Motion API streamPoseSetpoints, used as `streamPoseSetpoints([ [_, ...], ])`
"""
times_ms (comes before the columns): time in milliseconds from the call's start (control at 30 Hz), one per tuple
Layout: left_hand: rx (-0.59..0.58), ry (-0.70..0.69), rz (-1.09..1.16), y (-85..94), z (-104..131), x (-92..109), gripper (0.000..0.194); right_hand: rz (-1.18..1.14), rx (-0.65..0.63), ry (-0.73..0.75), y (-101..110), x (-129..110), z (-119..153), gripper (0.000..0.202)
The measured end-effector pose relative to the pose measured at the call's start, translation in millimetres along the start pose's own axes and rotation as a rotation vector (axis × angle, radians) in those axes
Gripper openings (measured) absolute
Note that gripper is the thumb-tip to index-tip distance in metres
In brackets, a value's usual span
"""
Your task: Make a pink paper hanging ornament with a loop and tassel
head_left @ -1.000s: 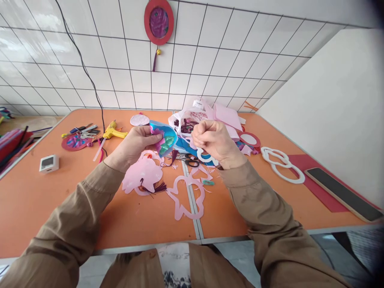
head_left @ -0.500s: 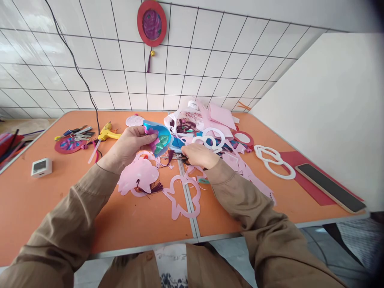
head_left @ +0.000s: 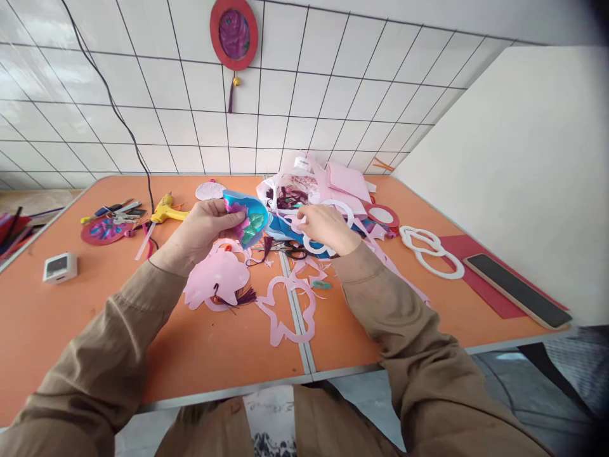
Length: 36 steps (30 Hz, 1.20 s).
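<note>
My left hand (head_left: 216,222) pinches a curved, shiny blue piece with a pink and green flower design (head_left: 254,219), raised above the table. Over the middle pile, my right hand (head_left: 326,225) has its thumb and fingers drawn together; what lies between them cannot be made out. Under and beside it are a white ring (head_left: 316,249) and crumpled blue material (head_left: 280,225). Just behind sits a clear plastic bag (head_left: 273,184) holding dark purple tassels (head_left: 291,198). Below my left hand lies a pink cloud-like cutout (head_left: 216,279) with a purple tassel.
A yellow glue gun (head_left: 166,211), keys (head_left: 124,218) and a small white box (head_left: 60,268) stand at left. A pink flower-shaped outline (head_left: 311,317) lies in front. White rings (head_left: 440,263) and a phone (head_left: 516,292) are at right. A round red ornament (head_left: 214,38) hangs on the tiled wall.
My right hand has lifted away from the dark items at the pile's front edge and moved up and slightly right, toward the white rings. My left hand keeps its pinch on the blue piece.
</note>
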<state>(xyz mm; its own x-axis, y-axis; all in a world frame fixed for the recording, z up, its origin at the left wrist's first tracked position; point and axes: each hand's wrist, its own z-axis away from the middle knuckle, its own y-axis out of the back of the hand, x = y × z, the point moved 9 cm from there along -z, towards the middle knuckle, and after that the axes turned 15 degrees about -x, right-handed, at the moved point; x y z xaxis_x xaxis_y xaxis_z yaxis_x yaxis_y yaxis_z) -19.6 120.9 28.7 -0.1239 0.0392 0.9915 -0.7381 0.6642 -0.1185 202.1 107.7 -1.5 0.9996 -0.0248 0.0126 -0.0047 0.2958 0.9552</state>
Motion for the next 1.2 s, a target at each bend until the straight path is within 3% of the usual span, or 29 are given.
streamPoseSetpoints([
  [100,0.002,0.007,-0.004,0.1,-0.2,-1.9,0.029,0.016,0.03,-0.104,2.6,21.5,-3.4,0.04],
  [267,0.02,0.016,0.002,2.1,0.1,-4.6,0.032,0.03,-0.037,-0.164,-13.7,42.2,-19.8,0.033],
  [600,0.022,0.008,-0.002,3.2,-0.8,-3.2,0.033,0.039,-0.059,-0.124,-26.3,52.1,-32.4,0.032],
  [733,0.017,0.002,-0.009,1.8,-0.5,-1.6,0.031,0.013,-0.046,-0.114,-19.1,47.8,-26.9,0.027],
  [867,0.029,-0.005,0.015,4.0,0.3,-1.4,0.032,-0.032,0.017,-0.117,2.7,51.6,-11.0,0.031],
  [1033,0.05,-0.011,0.031,7.0,0.5,-0.5,0.034,-0.067,0.094,-0.285,24.4,99.3,10.4,0.032],
  [1133,0.055,-0.015,0.042,7.4,0.3,0.6,0.034,-0.103,0.084,-0.392,24.5,132.8,16.3,0.035],
  [1200,0.059,-0.016,0.043,7.9,0.4,1.1,0.033,-0.124,0.077,-0.381,23.8,137.7,16.1,0.039],
])
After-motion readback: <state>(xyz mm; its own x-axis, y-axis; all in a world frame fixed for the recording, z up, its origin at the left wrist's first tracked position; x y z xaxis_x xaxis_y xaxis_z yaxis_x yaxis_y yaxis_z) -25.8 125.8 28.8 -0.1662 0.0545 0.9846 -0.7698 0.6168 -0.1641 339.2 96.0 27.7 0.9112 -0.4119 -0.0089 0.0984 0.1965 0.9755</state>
